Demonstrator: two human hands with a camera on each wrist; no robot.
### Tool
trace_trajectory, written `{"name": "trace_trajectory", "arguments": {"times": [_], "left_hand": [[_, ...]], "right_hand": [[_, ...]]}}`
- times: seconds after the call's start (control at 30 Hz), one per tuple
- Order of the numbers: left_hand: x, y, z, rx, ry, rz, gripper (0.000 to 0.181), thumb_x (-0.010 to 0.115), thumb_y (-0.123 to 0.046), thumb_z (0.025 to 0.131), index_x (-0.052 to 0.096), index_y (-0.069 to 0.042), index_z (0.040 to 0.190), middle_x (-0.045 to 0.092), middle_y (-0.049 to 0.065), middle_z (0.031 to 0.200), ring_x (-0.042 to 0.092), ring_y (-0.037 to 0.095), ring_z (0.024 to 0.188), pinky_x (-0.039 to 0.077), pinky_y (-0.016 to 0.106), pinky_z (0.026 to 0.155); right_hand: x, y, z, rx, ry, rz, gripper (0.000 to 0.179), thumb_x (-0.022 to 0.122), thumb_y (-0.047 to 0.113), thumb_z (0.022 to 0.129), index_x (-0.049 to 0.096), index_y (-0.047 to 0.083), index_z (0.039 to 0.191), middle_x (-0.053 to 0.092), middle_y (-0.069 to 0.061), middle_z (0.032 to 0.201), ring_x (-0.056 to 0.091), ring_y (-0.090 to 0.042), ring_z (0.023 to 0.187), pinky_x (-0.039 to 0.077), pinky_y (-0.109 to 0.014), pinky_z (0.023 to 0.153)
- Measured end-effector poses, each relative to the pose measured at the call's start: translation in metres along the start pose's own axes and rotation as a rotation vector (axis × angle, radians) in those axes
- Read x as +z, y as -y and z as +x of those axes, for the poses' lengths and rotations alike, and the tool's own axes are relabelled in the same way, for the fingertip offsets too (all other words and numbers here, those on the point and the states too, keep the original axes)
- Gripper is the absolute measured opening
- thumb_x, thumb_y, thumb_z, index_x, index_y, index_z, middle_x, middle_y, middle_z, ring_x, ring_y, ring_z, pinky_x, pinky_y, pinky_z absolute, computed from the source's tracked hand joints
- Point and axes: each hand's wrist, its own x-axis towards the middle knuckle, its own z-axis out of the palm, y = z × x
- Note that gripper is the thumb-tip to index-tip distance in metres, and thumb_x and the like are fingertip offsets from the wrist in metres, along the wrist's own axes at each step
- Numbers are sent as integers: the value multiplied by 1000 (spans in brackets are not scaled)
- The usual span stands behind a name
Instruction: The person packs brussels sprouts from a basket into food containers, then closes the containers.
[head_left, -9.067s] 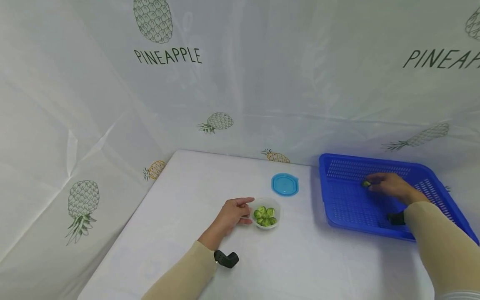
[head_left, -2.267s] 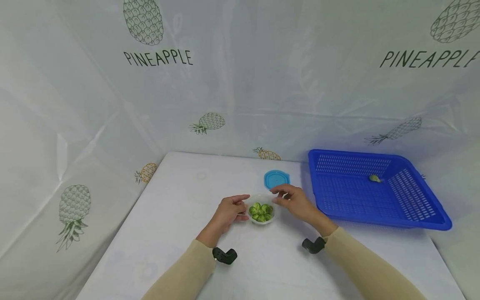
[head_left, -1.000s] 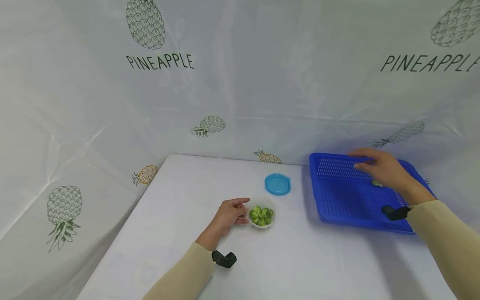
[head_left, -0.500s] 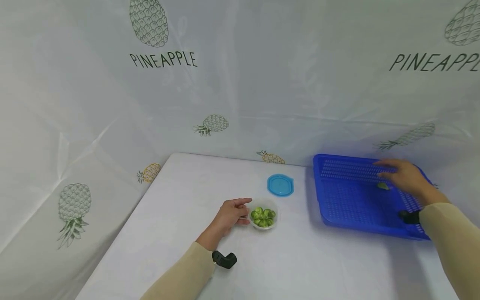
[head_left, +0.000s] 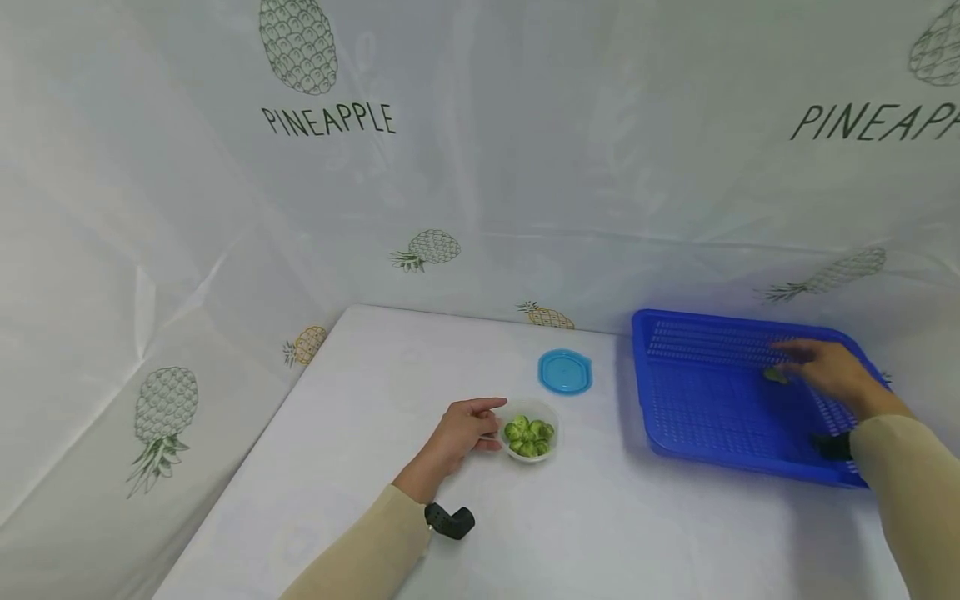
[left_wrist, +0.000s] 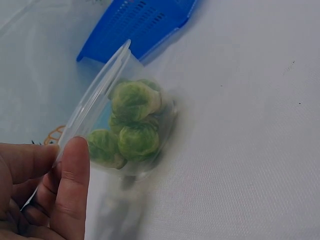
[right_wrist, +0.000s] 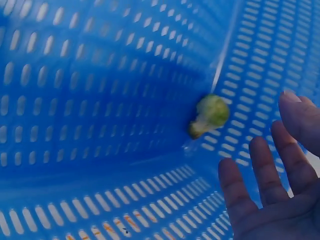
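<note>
A small clear plastic bowl (head_left: 551,417) holds several Brussels sprouts (head_left: 528,436). My left hand (head_left: 463,429) grips it at its left side; the left wrist view has the thumb and fingers at the rim, with the sprouts seen through the clear wall. Over on the right, my right hand (head_left: 828,371) reaches down inside the blue plastic basket (head_left: 705,425). One Brussels sprout (right_wrist: 212,112) lies in that basket, against the wall. The right hand's fingers (right_wrist: 267,172) are spread and apart from it in the right wrist view, with nothing held.
A light blue lid (head_left: 566,372) lies on the white tabletop (head_left: 600,533), behind the bowl and left of the basket. White sheeting (head_left: 525,167) printed with pineapples hangs at the back and left of the table.
My right hand went from the bowl to the basket, then moved right and lower toward the sprout there. The left hand has stayed at the bowl.
</note>
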Motion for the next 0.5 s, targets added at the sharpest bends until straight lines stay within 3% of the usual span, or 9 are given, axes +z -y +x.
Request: {"name": "trace_trajectory", "arguments": {"times": [0.17,0.37,0.5], "left_hand": [[0,-1,0,-7,-5,0,43,61,-1,102,65,-8,145,57,6,99,67,14,71,66,29,71],[2,-2,-1,-12,-7,-4,43,61,0,102,65,-7,144,58,6,97,67,14,70,66,29,71],[1,-3,-1,-11,-6,-5,43,60,0,102,65,-7,145,58,5,97,67,14,70,66,28,70]], "right_hand": [[5,-10,6,15,31,1,65,59,29,108,37,-8,156,32,-47,153,33,-70,134,31,-87,101],[7,-15,11,11,37,-40,74,61,41,107,37,-11,154,32,-48,151,32,-72,133,32,-87,100],[10,-19,14,8,50,-36,68,65,33,104,43,-13,149,40,-48,146,37,-71,130,35,-86,99]]}}
